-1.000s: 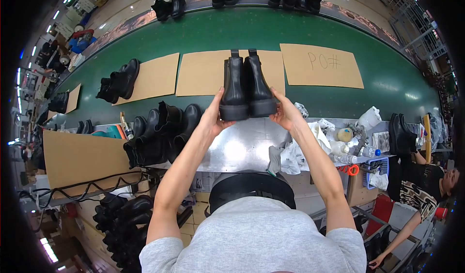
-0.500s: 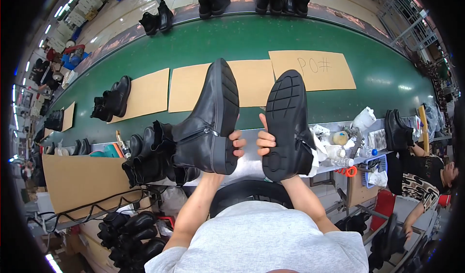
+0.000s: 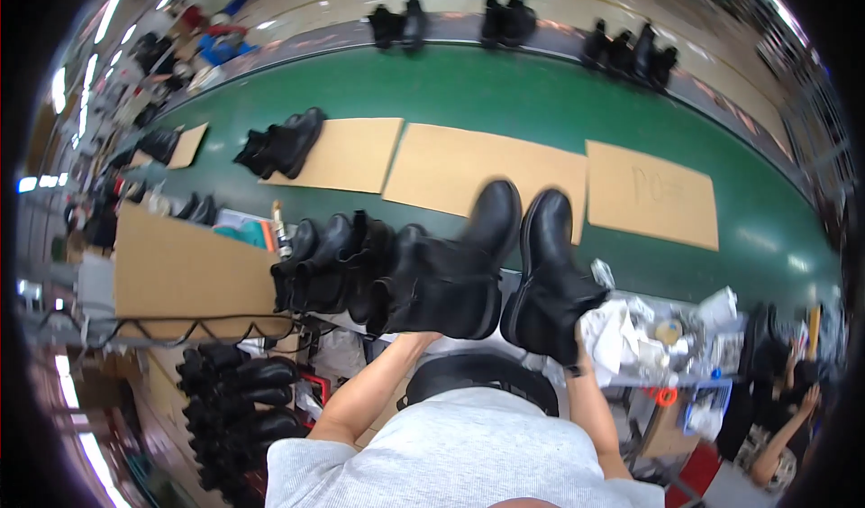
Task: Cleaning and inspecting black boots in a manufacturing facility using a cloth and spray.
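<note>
Beyond the left hand (image 3: 423, 337) and the right hand (image 3: 583, 357), the green worktop (image 3: 468, 85) is stretching from side to side, and cardboard sheets (image 3: 487, 161) are lying on it. Left of the hands, black boots (image 3: 326, 265) are standing in a row. The left hand is gripping the left boot (image 3: 450, 283) and the right hand the right boot (image 3: 548, 269); both boots are blocking most fingers from view, their toes pointing away. Right of the hands, white cloth (image 3: 611, 332) is lying, and an orange coil (image 3: 666, 397) is hanging lower.
</note>
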